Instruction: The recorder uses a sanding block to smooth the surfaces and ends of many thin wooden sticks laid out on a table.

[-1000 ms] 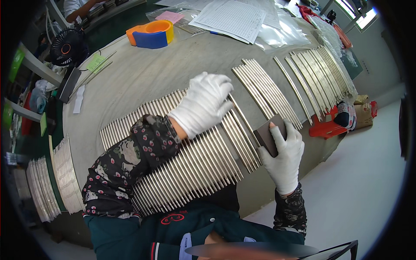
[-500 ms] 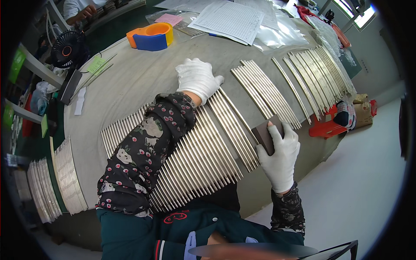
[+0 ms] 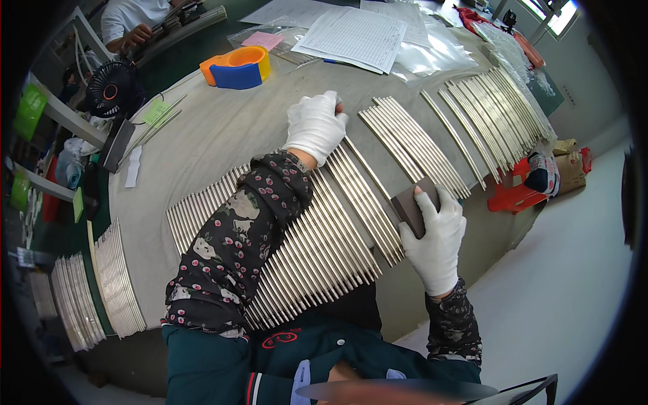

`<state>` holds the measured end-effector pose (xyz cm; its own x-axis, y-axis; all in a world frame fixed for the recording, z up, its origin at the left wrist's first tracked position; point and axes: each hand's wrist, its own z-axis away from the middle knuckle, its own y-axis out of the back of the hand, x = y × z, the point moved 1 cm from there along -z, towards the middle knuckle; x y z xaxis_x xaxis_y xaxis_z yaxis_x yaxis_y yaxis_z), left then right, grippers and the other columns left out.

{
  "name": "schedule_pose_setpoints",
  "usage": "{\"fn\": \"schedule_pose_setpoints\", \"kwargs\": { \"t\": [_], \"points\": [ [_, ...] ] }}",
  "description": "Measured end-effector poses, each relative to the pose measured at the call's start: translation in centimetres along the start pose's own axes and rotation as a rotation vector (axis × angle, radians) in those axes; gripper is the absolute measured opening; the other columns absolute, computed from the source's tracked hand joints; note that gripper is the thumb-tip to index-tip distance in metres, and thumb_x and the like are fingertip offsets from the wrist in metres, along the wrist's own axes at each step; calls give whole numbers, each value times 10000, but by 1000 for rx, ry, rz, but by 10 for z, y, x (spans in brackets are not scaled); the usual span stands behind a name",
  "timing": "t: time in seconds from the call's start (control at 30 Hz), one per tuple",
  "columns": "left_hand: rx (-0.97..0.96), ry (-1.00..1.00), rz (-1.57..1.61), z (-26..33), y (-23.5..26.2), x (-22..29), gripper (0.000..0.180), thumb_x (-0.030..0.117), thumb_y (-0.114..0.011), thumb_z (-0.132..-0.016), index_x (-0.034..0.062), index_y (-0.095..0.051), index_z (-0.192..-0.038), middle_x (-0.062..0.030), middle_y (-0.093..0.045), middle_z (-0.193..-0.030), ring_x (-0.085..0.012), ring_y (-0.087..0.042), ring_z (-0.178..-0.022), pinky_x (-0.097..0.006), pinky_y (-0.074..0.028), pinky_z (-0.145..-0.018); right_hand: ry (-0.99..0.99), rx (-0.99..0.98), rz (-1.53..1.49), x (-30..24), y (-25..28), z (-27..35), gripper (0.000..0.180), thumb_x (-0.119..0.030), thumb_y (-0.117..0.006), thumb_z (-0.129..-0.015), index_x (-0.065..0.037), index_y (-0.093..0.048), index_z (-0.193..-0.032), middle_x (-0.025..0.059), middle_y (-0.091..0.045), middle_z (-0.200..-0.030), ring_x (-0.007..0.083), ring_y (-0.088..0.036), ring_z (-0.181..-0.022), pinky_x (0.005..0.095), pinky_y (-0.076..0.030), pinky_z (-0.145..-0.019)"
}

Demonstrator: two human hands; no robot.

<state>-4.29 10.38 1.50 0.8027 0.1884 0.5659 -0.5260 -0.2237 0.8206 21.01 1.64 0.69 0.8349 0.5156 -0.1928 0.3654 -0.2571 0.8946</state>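
The left hand [image 3: 314,126], gloved white, lies flat with fingers spread on the far ends of the metal strips [image 3: 317,236], which sit side by side in a row across the grey counter [image 3: 216,135]. The right hand [image 3: 435,239] has its fingers closed around a dark block [image 3: 416,204], probably a sanding pad, at the strips' near edge. More strips [image 3: 486,111] lie farther right. An orange-and-blue tape dispenser [image 3: 237,67] and papers [image 3: 354,30] sit beyond.
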Motion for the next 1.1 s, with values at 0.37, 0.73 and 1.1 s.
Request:
{"fn": "schedule_pose_setpoints", "kwargs": {
  "t": [0.37, 0.73, 1.1],
  "points": [
    [-55, 170, -534, -11, -1, 11, 425, 417, -571, -769, 93, -742, -984, -136, -709, -991, -315, -651, -1012, -414, -512, -821, 2, -14, -11, -1, 1, -1, 599, -211, -763, -685, -139, -568, -1247, 190, -472, -1269, 359, -455, -1146, 444, -389, -871],
    [1, 195, -257, -10, -1, 4, 399, 372, -591, -753, 36, -704, -936, -188, -698, -958, -347, -660, -938, -383, -508, -808, -15, 9, -10, 0, 0, 2, 597, -206, -758, -690, -143, -561, -1250, 191, -468, -1289, 345, -456, -1152, 439, -386, -870],
    [-72, 246, 900, 4, 0, -11, 227, 206, -695, -861, 21, -599, -950, -21, -616, -808, -69, -547, -694, -223, -459, -630, 1, 76, -20, 2, -4, 7, 621, -182, -766, -652, -144, -558, -1235, 191, -463, -1290, 353, -459, -1148, 441, -385, -882]
  ]
}}
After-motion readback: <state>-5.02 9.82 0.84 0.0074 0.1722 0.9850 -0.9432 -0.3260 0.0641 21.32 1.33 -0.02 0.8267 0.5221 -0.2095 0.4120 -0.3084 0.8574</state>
